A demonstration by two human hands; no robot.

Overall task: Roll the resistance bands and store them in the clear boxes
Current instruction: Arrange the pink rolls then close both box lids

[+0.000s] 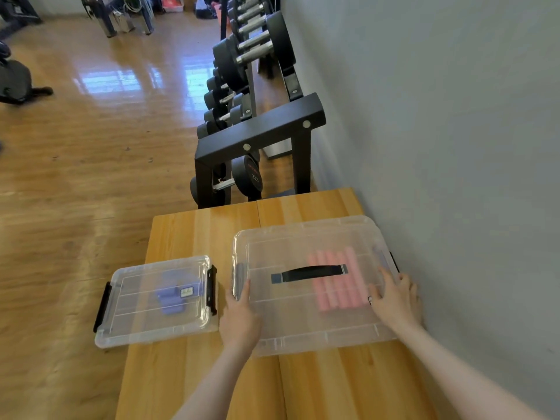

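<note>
- Bands: about five pink rolls (336, 281) lie side by side in the big box (303, 334), between the two hands; a few purple rolls (172, 295), count unclear, sit in the small box (136, 331), left of the left hand.
- Two clear boxes, both lidded, on the wooden table (197, 231).
- Left hand (239, 319): fingers straight, flat on the big lid's left edge.
- Right hand (394, 298): fingers spread, pressing the lid's right end by the wall (454, 147).

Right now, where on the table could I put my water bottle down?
Bare wood lies behind the small box, up to the table's far edge, and in front of both boxes, between the arms. The right side is crowded: the big box fills it to the wall, both hands on it.
</note>
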